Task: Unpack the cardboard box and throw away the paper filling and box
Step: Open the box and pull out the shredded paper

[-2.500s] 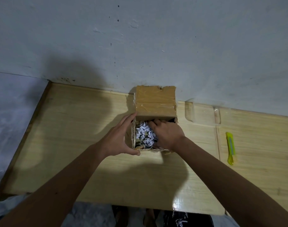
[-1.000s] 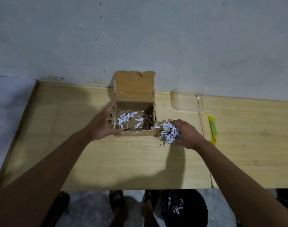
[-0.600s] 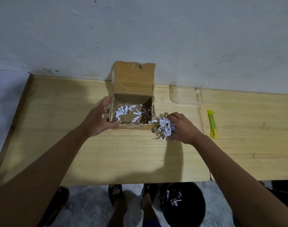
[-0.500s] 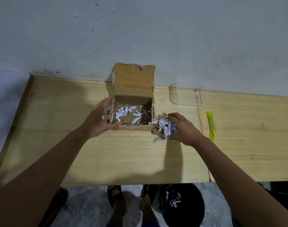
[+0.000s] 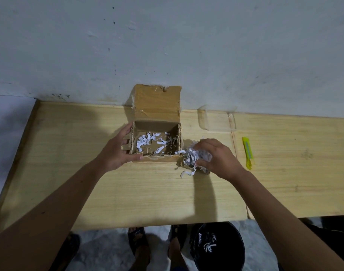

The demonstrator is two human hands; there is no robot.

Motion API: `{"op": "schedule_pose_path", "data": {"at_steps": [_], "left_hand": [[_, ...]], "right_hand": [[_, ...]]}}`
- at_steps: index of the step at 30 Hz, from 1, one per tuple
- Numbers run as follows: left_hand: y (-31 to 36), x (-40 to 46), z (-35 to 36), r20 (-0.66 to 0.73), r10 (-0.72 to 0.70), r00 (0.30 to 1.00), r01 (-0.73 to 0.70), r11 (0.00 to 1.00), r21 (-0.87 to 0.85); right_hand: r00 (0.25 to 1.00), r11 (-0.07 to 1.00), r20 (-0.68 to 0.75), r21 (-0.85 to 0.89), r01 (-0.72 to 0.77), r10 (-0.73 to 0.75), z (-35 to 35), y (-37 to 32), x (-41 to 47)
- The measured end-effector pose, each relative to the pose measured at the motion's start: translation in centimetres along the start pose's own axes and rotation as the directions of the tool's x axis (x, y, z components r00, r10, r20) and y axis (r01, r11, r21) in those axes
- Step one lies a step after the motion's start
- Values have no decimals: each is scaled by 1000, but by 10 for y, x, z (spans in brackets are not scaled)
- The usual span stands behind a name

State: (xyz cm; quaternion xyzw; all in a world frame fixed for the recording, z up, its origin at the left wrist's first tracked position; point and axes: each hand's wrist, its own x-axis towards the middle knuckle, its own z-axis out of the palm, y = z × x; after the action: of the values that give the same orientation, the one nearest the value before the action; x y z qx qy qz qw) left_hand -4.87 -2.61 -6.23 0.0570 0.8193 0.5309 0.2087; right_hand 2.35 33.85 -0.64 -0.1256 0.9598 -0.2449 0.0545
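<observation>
A small brown cardboard box (image 5: 157, 159) stands open on the wooden table, its taped lid flap leaning up against the wall. Loose white paper shreds (image 5: 147, 141) lie on its floor. My left hand (image 5: 116, 151) grips the box's left wall and front corner. My right hand (image 5: 216, 157), just right of the box, is closed around a clump of shredded paper filling (image 5: 192, 158). One stray shred (image 5: 184, 174) lies on the table below the clump.
A black bin (image 5: 218, 245) with some shreds inside sits on the floor under the table's front edge, near my feet. A yellow box cutter (image 5: 247, 152) lies to the right. A clear plastic tray (image 5: 216, 120) rests by the wall.
My right hand has lifted a clump of shreds out of the box and moved it to the box's right side. The left hand keeps hold of the box.
</observation>
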Motion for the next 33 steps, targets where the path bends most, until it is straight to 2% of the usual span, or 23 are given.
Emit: {"op": "schedule_pose_path", "data": {"at_steps": [8, 14, 20, 26, 33], "left_hand": [[1, -1, 2, -7, 5, 1000, -5, 1000, 0], [2, -4, 2, -3, 20, 1000, -20, 1000, -10], [2, -7, 2, 3, 13, 1000, -13, 1000, -5], [8, -10, 4, 0, 8, 1000, -8, 1000, 0], [11, -12, 5, -7, -5, 1000, 5, 1000, -14]], "right_hand": [[992, 993, -41, 15, 119, -118, 20, -23, 14], [985, 989, -88, -31, 145, -147, 37, -22, 18], [983, 995, -158, -1, 97, -95, 33, -16, 9], [996, 996, -61, -62, 65, -69, 26, -5, -9], [992, 994, -122, 111, -3, 17, 19, -11, -9]]}}
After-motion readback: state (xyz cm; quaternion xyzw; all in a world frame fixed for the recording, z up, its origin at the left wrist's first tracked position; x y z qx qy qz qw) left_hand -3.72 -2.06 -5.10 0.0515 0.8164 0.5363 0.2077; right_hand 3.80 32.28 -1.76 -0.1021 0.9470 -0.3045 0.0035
